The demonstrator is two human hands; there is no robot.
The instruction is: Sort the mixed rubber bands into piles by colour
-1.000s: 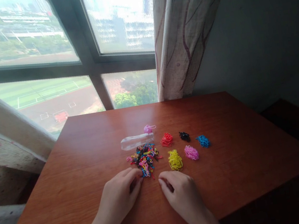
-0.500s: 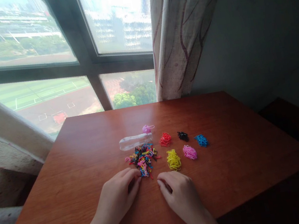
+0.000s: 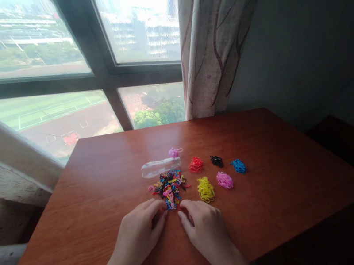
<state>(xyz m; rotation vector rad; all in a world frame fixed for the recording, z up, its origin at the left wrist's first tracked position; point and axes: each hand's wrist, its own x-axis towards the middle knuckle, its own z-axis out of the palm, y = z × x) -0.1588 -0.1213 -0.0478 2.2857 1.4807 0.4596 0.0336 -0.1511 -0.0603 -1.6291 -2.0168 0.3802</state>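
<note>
A mixed heap of small coloured rubber bands point(image 3: 169, 186) lies on the brown wooden table point(image 3: 104, 184). My left hand point(image 3: 141, 230) rests on the table, fingers curled, its fingertips touching the heap's near edge. My right hand point(image 3: 201, 226) lies beside it with fingers bent, tips at the heap's near right edge. Whether either hand pinches a band is hidden. To the right sit sorted little piles: red point(image 3: 196, 165), black point(image 3: 217, 160), blue point(image 3: 238, 166), yellow point(image 3: 205, 189) and pink point(image 3: 225, 180).
A clear plastic bottle point(image 3: 159, 167) lies on its side behind the heap, its pink cap point(image 3: 174, 152) beside it. A window and a patterned curtain point(image 3: 216, 41) stand behind the table. A dark wall is at the right.
My right hand has slid left toward the mixed heap, away from the yellow pile. My left hand has stayed where it was.
</note>
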